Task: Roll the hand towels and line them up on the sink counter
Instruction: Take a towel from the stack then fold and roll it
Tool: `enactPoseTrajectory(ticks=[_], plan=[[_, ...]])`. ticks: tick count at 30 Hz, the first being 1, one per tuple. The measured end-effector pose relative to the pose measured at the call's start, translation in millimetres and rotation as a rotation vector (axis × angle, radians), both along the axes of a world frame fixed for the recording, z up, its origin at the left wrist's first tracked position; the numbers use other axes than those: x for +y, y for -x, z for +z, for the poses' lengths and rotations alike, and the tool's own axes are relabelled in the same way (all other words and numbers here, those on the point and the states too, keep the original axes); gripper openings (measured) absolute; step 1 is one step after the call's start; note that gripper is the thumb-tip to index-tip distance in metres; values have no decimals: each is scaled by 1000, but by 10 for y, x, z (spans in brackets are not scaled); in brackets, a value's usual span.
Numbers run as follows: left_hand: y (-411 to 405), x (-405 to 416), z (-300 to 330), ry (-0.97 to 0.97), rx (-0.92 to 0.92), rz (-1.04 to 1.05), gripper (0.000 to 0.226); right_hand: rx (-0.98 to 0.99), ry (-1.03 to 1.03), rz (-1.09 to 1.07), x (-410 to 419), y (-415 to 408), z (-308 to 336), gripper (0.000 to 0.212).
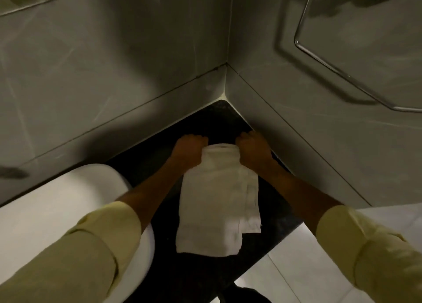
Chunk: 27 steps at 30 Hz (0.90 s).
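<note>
Grip: left hand [189, 149] and right hand [252, 148] clamped on the roll's ends.
Towel: white hand towel [217, 206] barely rolled, near the counter [164, 229] back corner.
Left: finish rolling; no lined-up rolls visible.

Corner walls [285, 131] tight behind; basin [57, 200] left; bare counter [269, 234] right.

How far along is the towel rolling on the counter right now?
Done: no finished rolls show on the dark counter. In hand: left hand and right hand grip the rolled far end of one white towel. Left: most of it lies flat, unrolled.
</note>
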<state>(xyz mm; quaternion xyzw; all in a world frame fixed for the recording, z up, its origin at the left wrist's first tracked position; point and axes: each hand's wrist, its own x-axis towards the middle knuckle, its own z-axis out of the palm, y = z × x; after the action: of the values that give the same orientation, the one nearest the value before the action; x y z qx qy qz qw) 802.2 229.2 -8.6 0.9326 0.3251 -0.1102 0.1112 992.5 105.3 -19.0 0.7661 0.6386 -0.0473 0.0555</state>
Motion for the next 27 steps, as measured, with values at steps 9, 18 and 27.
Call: enactPoseTrajectory(ticks=[9,18,27], plan=[[195,-458,-68,13,242,19,43,158,26,-69,-446,373,-200,31],[-157,9,44,216,146,58,61,319,325,-173,83,-13,-26,55],[104,-314,-31,150,63,74,28,67,-86,-37,-432,348,-160,43]])
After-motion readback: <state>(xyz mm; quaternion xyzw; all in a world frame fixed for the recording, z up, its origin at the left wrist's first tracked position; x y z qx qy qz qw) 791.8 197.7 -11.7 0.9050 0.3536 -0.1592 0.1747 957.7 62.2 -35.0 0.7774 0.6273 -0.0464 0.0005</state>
